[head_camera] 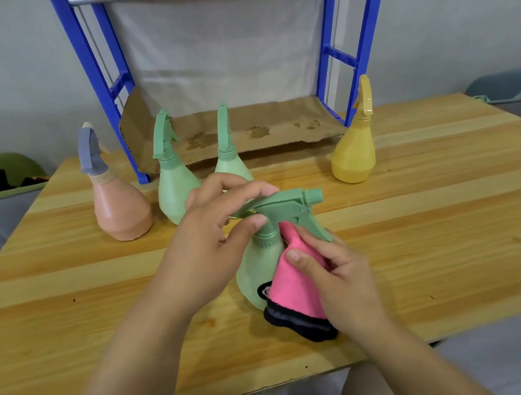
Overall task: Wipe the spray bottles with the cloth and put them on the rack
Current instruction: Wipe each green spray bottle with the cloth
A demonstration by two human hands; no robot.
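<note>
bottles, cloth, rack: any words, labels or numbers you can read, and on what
No readable text anywhere.
Pink cloth: a small black patch with a pale mark at its edge, too blurred to read.
Spray bottles, including the held green bottle: no labels visible.
Blue rack: no markings visible.

A pale wooden table (434,243), striped in lighter and darker planks, fills most of the view. A stained, creased sheet of brown cardboard (246,131) lies at the table's far edge. Behind hangs a grey-white fabric backdrop (221,47) against a plain grey wall (9,79), and beyond the table's far left corner sits a green cushion (18,165) with something dark lying on it.
</note>
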